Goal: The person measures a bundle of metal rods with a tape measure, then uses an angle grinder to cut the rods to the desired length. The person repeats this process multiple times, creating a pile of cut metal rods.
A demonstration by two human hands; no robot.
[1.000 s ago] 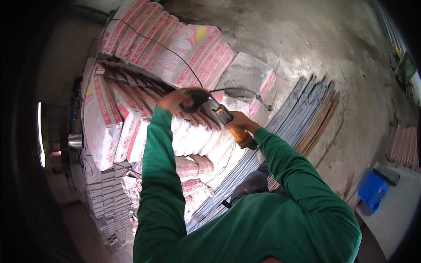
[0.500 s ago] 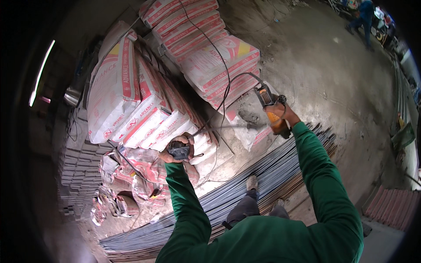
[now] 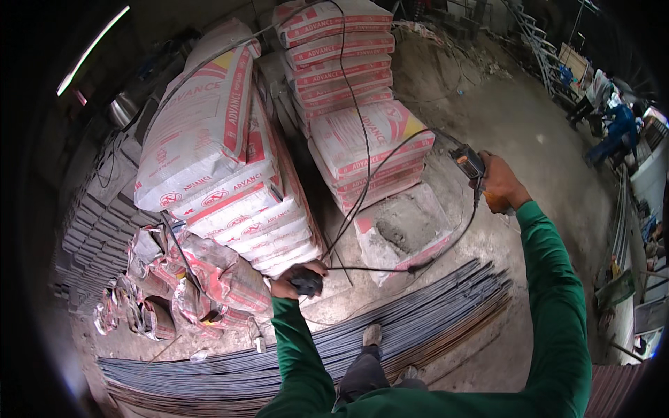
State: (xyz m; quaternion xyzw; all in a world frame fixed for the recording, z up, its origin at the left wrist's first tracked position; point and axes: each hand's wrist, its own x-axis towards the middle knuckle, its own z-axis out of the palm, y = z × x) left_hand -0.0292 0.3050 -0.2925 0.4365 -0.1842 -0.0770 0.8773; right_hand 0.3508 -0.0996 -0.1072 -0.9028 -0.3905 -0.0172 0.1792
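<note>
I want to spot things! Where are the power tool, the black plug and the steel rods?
power tool (image 3: 468,164), head view, on its dark body above the right hand.
black plug (image 3: 306,282), head view, on its top, in the left hand.
steel rods (image 3: 432,313), head view, mid-bundle on the floor.

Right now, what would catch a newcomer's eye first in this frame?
Two stacks of white-and-red sacks fill the middle and left, with a black cable draped over them. The right hand holds up a power tool at the right, while the left hand grips a dark plug-like piece low in the middle. A long bundle of steel rods lies across the floor just beneath.
</note>
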